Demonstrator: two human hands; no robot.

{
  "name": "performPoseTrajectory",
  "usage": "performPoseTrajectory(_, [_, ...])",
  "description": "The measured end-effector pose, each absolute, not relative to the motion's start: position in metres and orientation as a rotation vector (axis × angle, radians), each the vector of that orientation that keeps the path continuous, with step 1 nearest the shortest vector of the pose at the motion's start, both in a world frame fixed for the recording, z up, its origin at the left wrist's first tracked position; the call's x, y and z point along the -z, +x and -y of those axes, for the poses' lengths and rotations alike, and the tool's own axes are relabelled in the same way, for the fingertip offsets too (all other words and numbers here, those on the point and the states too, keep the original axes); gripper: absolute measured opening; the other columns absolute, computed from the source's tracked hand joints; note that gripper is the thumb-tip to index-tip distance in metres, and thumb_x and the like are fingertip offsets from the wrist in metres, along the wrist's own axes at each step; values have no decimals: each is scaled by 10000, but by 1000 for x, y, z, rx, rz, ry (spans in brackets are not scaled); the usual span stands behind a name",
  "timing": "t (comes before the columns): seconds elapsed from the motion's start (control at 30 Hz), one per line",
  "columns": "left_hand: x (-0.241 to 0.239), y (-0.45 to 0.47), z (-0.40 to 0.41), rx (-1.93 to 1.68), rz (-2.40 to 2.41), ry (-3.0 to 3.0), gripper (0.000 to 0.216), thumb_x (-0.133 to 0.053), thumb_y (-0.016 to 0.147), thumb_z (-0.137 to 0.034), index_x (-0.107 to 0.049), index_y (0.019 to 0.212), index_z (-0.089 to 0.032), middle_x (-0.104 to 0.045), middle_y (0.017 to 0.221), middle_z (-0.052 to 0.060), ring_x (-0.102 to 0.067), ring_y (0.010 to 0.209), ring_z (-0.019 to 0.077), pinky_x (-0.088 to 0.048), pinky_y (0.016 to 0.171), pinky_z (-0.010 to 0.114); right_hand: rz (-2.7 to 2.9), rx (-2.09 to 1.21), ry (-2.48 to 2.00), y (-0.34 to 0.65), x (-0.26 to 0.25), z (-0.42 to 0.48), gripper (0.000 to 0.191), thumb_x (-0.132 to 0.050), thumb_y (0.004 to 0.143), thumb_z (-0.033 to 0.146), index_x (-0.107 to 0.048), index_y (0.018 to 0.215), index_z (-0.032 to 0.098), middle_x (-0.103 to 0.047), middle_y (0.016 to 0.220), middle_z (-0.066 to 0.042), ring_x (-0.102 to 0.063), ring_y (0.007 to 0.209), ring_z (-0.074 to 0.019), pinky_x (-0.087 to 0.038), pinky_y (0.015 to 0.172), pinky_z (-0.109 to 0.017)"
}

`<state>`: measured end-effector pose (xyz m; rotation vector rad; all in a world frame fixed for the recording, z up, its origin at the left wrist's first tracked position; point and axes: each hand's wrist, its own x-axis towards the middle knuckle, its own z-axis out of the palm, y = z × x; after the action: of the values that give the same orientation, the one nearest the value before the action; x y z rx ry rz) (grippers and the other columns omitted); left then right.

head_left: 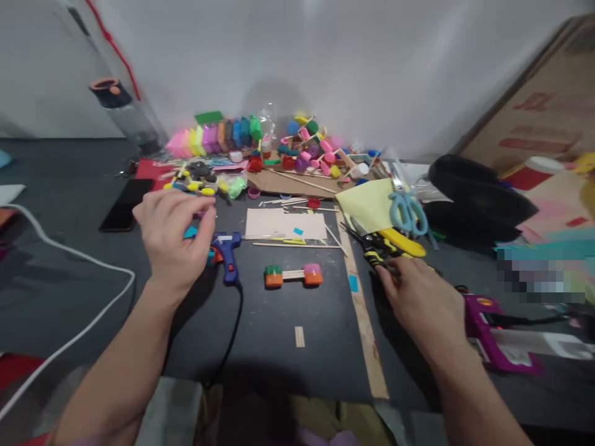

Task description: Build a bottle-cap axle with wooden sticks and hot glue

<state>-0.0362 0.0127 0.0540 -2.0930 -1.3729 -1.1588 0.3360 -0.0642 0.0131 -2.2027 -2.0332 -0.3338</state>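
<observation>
My left hand (pixel 179 232) hovers at the left of the dark table, its fingers curled and thumb close to the index fingertip. Anything pinched there is too small or hidden to make out. Beside it lies a blue glue gun (pixel 227 254) with a black cord. On the right, my right hand (pixel 421 297) is closed round the handles of black-and-yellow pliers (pixel 372 255), whose jaws point away to the left. Between the hands rests a small dumbbell-shaped piece (pixel 292 275) of sticks with green, pink and orange ends. Nearer me is a short bundle of sticks (pixel 300 337).
A white board (pixel 286 223) lies mid-table beside a cardboard strip (pixel 365 328). Blue-handled scissors (pixel 406 214) and a yellow-handled tool (pixel 403 243) lie beyond my right hand. Colourful clay packs (pixel 218 136), a bottle (pixel 130 118), a phone (pixel 125 204) and a purple device (pixel 495 334) stand around.
</observation>
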Motion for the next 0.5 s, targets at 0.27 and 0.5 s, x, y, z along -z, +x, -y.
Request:
performPoseTrajectory(0.27, [-81, -47, 15, 1252, 1467, -2227, 156, -579, 963, -297, -693, 915, -203, -717, 858, 23, -660, 842, 189, -502, 803, 338, 2128, 21, -1927, 317, -24, 85, 286, -480, 980, 405, -672, 948, 195, -742, 902, -88, -696, 783, -249, -475, 662, -340])
performPoseTrajectory(0.5, [-48, -29, 48, 374, 1594, -2508, 203, -680, 899, -361, -637, 813, -182, -707, 731, 51, -669, 695, 238, -343, 533, 304, 2236, -198, -1857, 295, -25, 103, 218, -520, 972, 347, -670, 956, 190, -740, 902, -70, -703, 794, -235, -492, 686, -328])
